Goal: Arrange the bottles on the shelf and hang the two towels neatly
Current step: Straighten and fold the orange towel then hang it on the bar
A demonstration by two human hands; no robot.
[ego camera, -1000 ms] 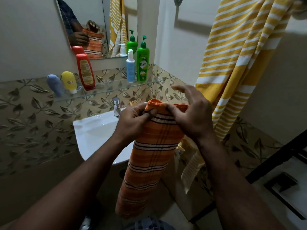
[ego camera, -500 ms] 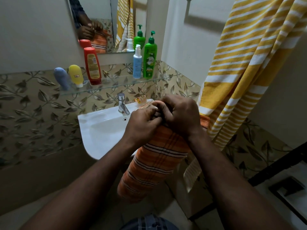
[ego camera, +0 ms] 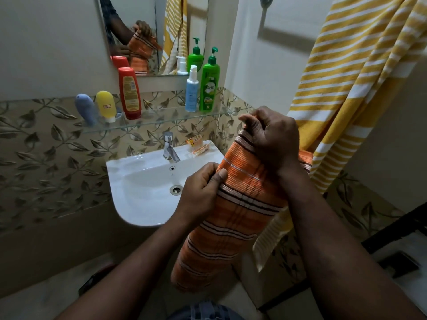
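Left hand (ego camera: 203, 188), low in the middle, pinches the side of the orange towel (ego camera: 231, 222). Right hand (ego camera: 275, 137), just above, curls tight round its top end, likely to pull it flat for hanging. Behind them the white sink (ego camera: 120, 172) has a small wrapper (ego camera: 196, 145) on its rim. Higher up, the glass shelf (ego camera: 161, 120) holds five bottles (ego camera: 129, 93). The yellow towel (ego camera: 346, 77) hangs at upper right.

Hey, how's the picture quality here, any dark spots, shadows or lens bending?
Head view: dim, warm indoor light; the floor along the bottom edge falls into shadow; the wall fitting casts a hard shadow on the pale wall; the wide lens makes the edges of the mirror lean; the orange towel is sharp.
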